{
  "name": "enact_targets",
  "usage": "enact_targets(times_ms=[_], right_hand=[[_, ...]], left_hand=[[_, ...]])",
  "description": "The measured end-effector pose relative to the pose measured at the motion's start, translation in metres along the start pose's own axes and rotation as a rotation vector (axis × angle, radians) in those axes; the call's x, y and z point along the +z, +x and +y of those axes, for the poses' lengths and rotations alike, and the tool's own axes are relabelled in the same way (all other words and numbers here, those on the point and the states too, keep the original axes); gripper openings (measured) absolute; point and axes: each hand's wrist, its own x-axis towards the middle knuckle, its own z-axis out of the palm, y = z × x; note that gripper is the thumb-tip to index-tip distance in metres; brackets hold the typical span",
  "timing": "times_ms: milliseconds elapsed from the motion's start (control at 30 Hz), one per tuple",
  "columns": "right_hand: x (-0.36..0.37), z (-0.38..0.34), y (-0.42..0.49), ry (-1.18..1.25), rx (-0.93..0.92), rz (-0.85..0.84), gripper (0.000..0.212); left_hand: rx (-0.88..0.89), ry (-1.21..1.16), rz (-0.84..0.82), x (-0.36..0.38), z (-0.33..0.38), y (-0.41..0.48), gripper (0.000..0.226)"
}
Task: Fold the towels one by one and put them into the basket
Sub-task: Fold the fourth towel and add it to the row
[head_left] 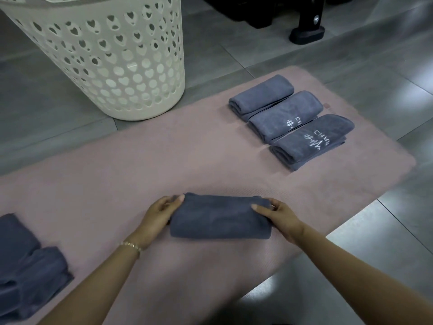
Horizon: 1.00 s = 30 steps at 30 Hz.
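folded towel [220, 219] flat on pink mat [164, 156], long axis left-right | left hand [159, 216] pinches its left end, right hand [281, 218] its right end, fingers curled | basket [117, 66] ahead-left, well apart, nearer left hand

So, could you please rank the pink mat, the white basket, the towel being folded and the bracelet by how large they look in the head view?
1. pink mat, by far the largest
2. white basket, though the frame cuts off its top
3. towel being folded
4. bracelet, the smallest
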Motion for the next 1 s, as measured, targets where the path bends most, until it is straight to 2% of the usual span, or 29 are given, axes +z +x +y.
enact_targets(times_ms=[67,133,300,400,500,533,600,667,733,800,867,933,1000], right_hand=[[0.012,0.011,-0.001,-0.020,-0.076,0.232,0.030],[0.027,0.013,-0.002,-0.142,-0.171,0.368,0.024],[0.038,0.000,0.005,-0.337,-0.301,0.401,0.020],[0.036,0.007,0.015,-0.562,-0.247,0.418,0.032],[0.037,0.009,0.018,-0.737,-0.216,0.463,0.035],[0.036,0.009,0.018,-0.803,-0.253,0.496,0.034],[0.033,0.011,0.016,-0.935,-0.445,0.541,0.036],[0.033,0.009,0.018,-1.059,-0.686,0.460,0.041],[0.037,0.000,0.019,-1.165,-0.739,0.230,0.060],[0.047,-0.013,0.019,-1.232,-0.626,-0.010,0.084],[0.055,-0.020,0.022,-1.287,-0.489,-0.118,0.093],[0.059,-0.026,0.025,-1.319,-0.396,-0.139,0.091],[0.061,-0.028,0.028,-1.341,-0.363,-0.129,0.072]], left_hand=[[0.028,-0.001,0.092,0.008,-0.010,-0.006,0.017],[0.075,0.077,0.182,0.017,-0.018,-0.003,0.017],[0.057,0.105,0.376,0.029,-0.030,0.008,0.025],[0.047,0.116,0.404,0.033,-0.043,0.008,0.026],[-0.054,0.112,0.465,0.031,-0.037,0.012,0.031],[-0.098,0.099,0.489,0.030,-0.034,0.011,0.036],[-0.167,0.043,0.546,0.031,-0.033,0.007,0.044],[-0.292,-0.091,0.596,0.038,-0.036,-0.001,0.039],[-0.442,-0.205,0.562,0.053,-0.041,-0.008,0.041],[-0.547,-0.266,0.489,0.064,-0.037,-0.010,0.055],[-0.598,-0.409,0.461,0.071,-0.028,-0.007,0.075],[-0.603,-0.595,0.450,0.080,-0.016,-0.006,0.070],[-0.584,-0.708,0.454,0.092,-0.004,-0.012,0.062]])
